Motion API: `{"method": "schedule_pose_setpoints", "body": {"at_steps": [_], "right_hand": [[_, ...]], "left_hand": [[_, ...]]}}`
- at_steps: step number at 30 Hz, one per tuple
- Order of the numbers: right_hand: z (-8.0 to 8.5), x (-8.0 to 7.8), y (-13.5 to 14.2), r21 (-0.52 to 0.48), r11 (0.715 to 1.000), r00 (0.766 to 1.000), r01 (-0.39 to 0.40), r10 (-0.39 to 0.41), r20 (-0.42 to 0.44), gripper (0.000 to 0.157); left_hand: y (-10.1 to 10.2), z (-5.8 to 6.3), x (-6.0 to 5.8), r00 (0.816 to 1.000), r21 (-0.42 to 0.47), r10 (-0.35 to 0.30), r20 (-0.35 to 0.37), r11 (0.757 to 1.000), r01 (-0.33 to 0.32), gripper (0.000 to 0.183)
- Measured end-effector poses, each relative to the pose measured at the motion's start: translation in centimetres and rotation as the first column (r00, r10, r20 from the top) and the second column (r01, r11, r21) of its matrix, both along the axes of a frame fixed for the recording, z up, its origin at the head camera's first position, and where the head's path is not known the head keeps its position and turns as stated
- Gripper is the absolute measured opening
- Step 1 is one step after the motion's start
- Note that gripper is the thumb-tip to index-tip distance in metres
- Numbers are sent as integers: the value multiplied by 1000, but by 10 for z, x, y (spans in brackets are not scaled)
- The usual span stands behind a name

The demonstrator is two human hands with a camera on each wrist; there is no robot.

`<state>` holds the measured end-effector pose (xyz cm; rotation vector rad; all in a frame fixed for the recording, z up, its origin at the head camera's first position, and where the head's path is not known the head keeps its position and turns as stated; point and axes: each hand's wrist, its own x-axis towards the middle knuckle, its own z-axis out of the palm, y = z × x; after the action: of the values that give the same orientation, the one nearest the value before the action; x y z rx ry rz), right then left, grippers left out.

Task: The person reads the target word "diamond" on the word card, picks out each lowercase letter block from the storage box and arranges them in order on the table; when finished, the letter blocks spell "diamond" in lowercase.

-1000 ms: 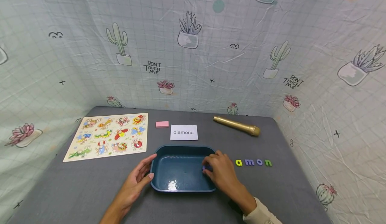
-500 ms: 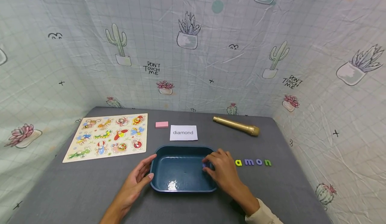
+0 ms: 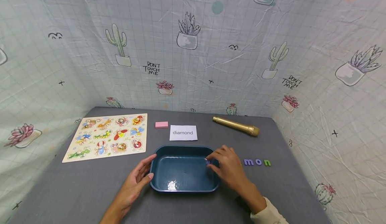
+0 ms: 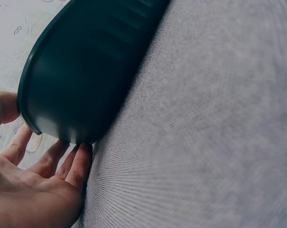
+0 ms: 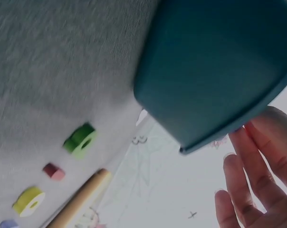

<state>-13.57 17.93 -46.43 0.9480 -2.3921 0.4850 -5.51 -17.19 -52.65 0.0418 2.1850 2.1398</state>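
Observation:
In the head view, my left hand (image 3: 132,183) rests against the left end of a dark blue plastic basin (image 3: 184,190), thumb at the rim and fingers against the outer wall. Over the basin's right end, my right hand (image 3: 227,167) pinches a small purple magnetic letter (image 3: 208,162) between thumb and fingertips. Which letter it is cannot be made out. The hand covers part of the letter row; a purple m (image 3: 248,162), a purple o (image 3: 258,162) and a green n (image 3: 267,162) show. The right wrist view shows a green letter (image 5: 80,140), a red piece (image 5: 53,171) and a yellow letter (image 5: 28,201).
Behind the basin lies a white card (image 3: 183,133) reading "diamond", beside a pink block (image 3: 161,125). An insect puzzle board (image 3: 108,136) is at the left. A gold microphone-shaped object (image 3: 236,126) lies at the back right. A cactus-print curtain (image 3: 193,66) surrounds the grey table (image 3: 75,190).
My right hand has drawn to the right and slightly up with the purple letter, now covering the yellow a almost fully. My left hand and the basin have stayed in place.

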Motion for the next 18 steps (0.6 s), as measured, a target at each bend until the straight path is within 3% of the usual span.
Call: {"method": "schedule_pose_setpoints", "body": {"at_steps": [18], "right_hand": [[3, -7, 46, -7, 991, 991, 132, -132, 25, 39]], "left_hand": [[0, 1, 0, 1000, 2, 4, 18, 1000, -4, 60]]}}
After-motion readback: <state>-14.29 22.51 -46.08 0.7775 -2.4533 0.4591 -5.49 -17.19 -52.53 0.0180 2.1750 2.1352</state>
